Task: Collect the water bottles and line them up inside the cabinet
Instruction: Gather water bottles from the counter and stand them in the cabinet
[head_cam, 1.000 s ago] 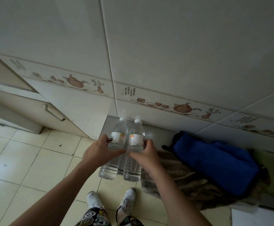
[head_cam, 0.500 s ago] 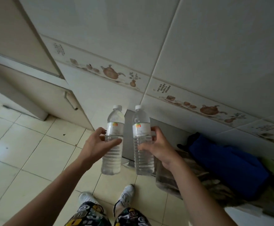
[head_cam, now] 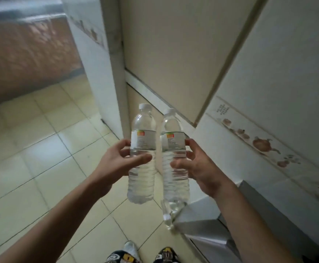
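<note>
I hold two clear water bottles with white caps and pale labels upright in the air in front of me, side by side with a narrow gap between them. My left hand (head_cam: 119, 161) grips the left bottle (head_cam: 142, 149) around its middle. My right hand (head_cam: 196, 166) grips the right bottle (head_cam: 173, 149) the same way. Straight ahead stands a beige cabinet (head_cam: 172, 57) with its door closed; its inside is hidden.
A white tiled wall (head_cam: 280, 92) with a teapot border runs along the right. A low grey metal box (head_cam: 202, 223) sits on the floor at lower right. Pale floor tiles (head_cam: 41, 158) stretch to the left. A white post (head_cam: 98, 59) stands left of the cabinet.
My view has swung left, away from the blue cloth, and now faces the beige cabinet. Both bottles have stayed in my hands and sit higher in front of me.
</note>
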